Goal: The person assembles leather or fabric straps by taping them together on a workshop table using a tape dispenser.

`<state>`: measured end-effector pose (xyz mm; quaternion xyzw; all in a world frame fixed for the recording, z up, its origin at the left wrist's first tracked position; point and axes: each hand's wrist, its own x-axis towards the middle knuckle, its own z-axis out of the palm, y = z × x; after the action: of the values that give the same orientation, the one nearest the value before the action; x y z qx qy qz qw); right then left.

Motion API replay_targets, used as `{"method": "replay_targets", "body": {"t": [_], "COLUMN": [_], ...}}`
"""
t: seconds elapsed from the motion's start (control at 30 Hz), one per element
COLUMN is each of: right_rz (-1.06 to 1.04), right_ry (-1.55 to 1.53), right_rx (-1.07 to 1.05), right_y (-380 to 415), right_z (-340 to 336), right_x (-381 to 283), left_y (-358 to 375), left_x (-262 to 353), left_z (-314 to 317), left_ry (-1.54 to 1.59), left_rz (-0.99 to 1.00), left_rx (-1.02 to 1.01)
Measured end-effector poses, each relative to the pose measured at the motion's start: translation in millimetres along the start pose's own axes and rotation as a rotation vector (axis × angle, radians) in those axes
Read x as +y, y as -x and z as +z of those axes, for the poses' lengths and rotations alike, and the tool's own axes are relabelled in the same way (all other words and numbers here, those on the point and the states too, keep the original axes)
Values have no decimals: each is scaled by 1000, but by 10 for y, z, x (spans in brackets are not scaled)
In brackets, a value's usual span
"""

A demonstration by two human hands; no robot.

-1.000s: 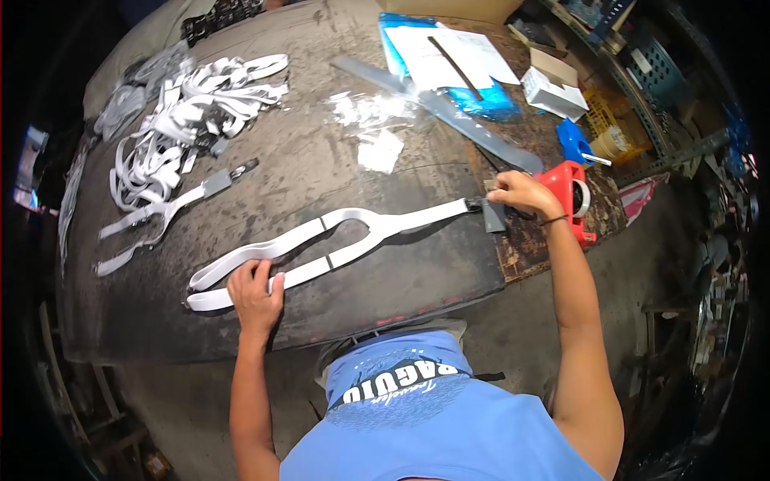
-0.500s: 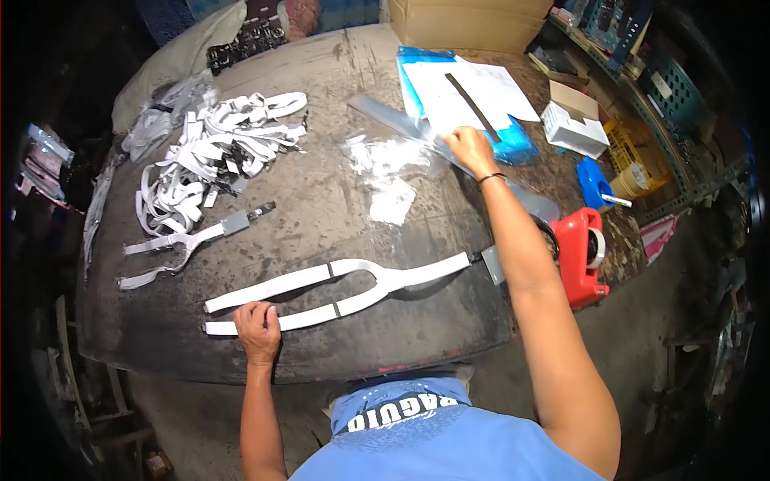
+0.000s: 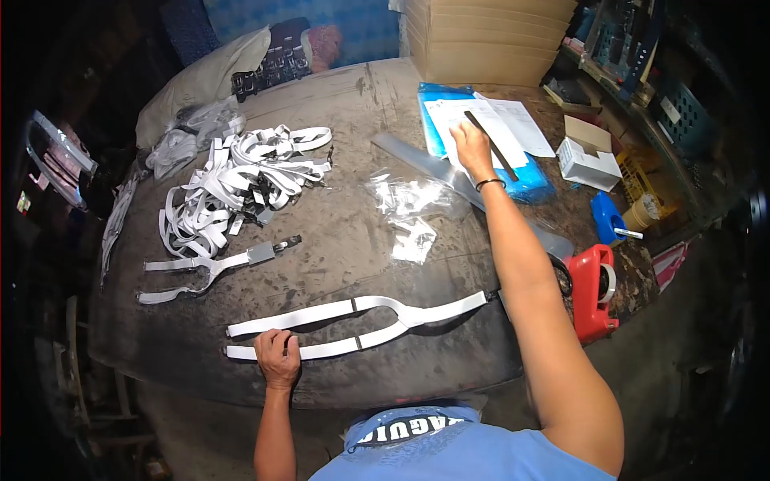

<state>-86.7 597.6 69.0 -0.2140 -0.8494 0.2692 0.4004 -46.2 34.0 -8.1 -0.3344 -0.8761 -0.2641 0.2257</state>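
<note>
White suspenders [image 3: 409, 316] lie stretched on the table, their two straps pointing left and the single strap pointing right. Over the lower strap rests my left hand [image 3: 277, 361], its fingers curled down on the elastic near the left end. My right hand [image 3: 473, 151] is at the left part of the white papers [image 3: 513, 120], its fingers drawn together; whatever they pinch is hidden. Just right of those fingers lies a narrow black strip [image 3: 492, 146]. A clear plastic strip [image 3: 409, 156] reaches under my right wrist. My right forearm covers the suspenders' right end.
White suspenders [image 3: 241, 180] lie piled at left, with a smaller folded pair [image 3: 212, 268] below. Small clear bags [image 3: 413, 204] sit mid-table. At right are a red tape dispenser [image 3: 592, 293], a blue holder [image 3: 607, 215] and a white box [image 3: 589, 156]. A large carton [image 3: 489, 40] stands behind.
My right hand has moved from the clear plastic strip up onto the papers. My left hand stays on the lower strap. The whole view has shifted, so the table appears lower and farther right.
</note>
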Motion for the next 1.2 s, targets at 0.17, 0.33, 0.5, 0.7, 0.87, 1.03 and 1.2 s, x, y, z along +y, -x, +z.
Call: {"method": "replay_targets", "body": {"t": [0.17, 0.33, 0.5, 0.7, 0.87, 1.03, 1.2], "right_rz": [-103, -345, -166, -106, -22, 246, 634], "right_ry": [-575, -673, -643, -475, -395, -603, -1195], "right_rx": [-134, -213, -386, -326, -303, -328, -182], "right_y": [307, 1687, 2735, 3206, 3391, 3376, 3089], "right_z": [-813, -1124, -1170, -1257, -1351, -1604, -1788], "right_x": [-1066, -1886, -1945, -1686, -1486, -1361, -1221], "left_y": [-57, -656, -864, -764, -759, -730, -607], "left_x": [105, 1080, 1617, 1958, 2270, 2321, 2449], "left_z": [-11, 13, 48, 375, 450, 619, 703], "left_ry": [103, 545, 1128, 1618, 1791, 1595, 1507], "left_rz": [34, 84, 126, -242, -403, -339, -132], "left_rx": [53, 45, -306, -570, -611, -766, -878]}}
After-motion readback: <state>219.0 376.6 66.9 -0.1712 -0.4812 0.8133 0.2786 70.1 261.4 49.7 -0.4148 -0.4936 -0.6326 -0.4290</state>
